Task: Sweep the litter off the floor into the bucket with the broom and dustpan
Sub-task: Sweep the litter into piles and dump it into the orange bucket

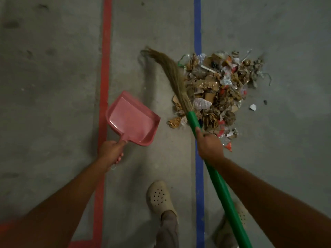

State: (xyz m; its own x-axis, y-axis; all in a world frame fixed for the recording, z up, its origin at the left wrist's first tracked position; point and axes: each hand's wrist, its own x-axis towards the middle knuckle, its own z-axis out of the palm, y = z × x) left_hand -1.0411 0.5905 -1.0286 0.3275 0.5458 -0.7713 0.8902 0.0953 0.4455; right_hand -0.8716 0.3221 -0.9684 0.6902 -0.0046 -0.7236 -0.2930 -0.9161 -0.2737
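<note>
A person is standing on a grey concrete floor point(53, 86), looking down at 2 bare forearms reaching forward. The left hand point(111, 152) is clenching the handle of a pink dustpan point(132, 119), holding it with its open mouth pointing up and away to the left; whether it is resting on the floor or held just above it is hard to tell. The right hand point(209, 146) is gripping the green handle of a broom point(180, 90), fingers wrapping round it just below where the straw bristles begin. The bristles are sweeping up and to the left, their curled tips lying well apart from the dustpan and brushing along the left edge of the litter pile point(216, 90). That pile, a heap of crumpled brown paper, cardboard scraps, clear plastic and red bits, is sitting just right of a blue floor line point(198, 24), partly covering it. A white scrap point(252, 107) is lying alone near the pile's right side. A red floor line point(105, 51) is running up the left, passing under the dustpan's far corner. Below, 2 beige perforated clogs are showing, the left clog point(159, 196) plainly, the right one half hidden behind the broom handle. The bucket is not showing from here.
</note>
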